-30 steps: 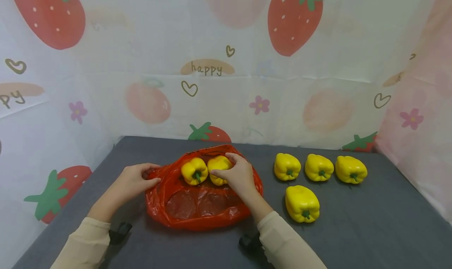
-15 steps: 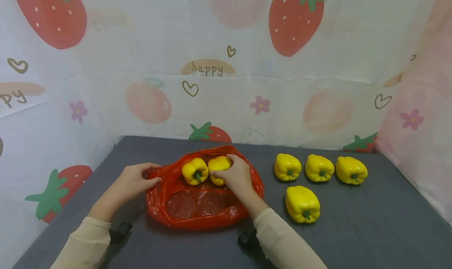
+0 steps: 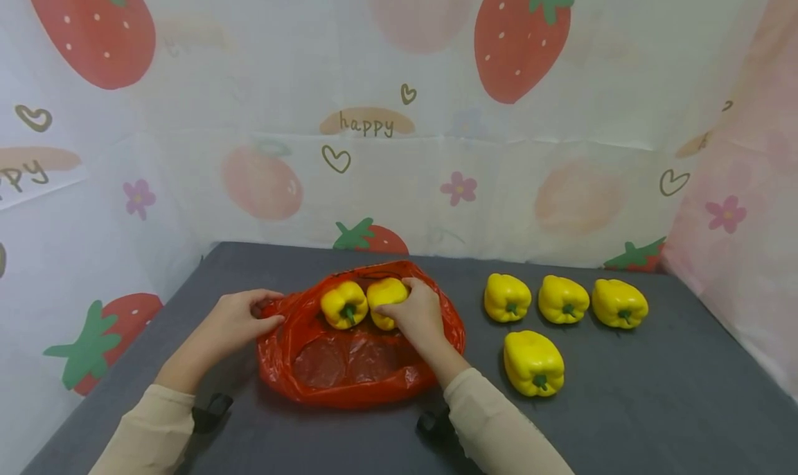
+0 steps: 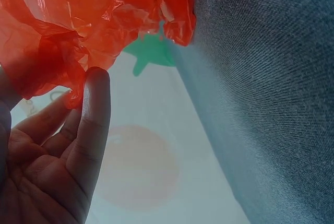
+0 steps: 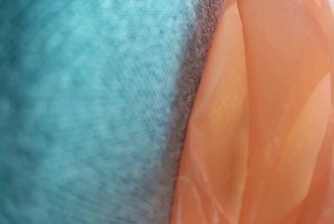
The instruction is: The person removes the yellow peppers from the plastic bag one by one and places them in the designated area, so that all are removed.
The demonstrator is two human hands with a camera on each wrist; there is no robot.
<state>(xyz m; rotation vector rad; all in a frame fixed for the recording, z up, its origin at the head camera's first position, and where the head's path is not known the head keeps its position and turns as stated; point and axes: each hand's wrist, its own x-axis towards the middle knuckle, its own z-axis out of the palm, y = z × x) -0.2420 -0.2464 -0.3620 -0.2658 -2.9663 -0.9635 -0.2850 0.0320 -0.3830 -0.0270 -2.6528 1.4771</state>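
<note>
A red plastic bag lies on the table with its mouth spread wide. My left hand pinches the bag's left rim between thumb and fingers; the left wrist view shows the thin film of the bag bunched at the fingertips of that hand. Inside the bag, my right hand grips a yellow bell pepper from its right side. Just left of it sits another yellow bell pepper, its green stem facing me. Only the bag film and table cloth show in the right wrist view.
Right of the bag, three yellow bell peppers stand in a row, with one more bell pepper in front of them. A grey cloth covers the table. Strawberry-printed curtains hang behind and at both sides.
My right forearm has shifted slightly left, while the hand stays at the same pepper in the bag. The left hand and the other peppers have not visibly moved.
</note>
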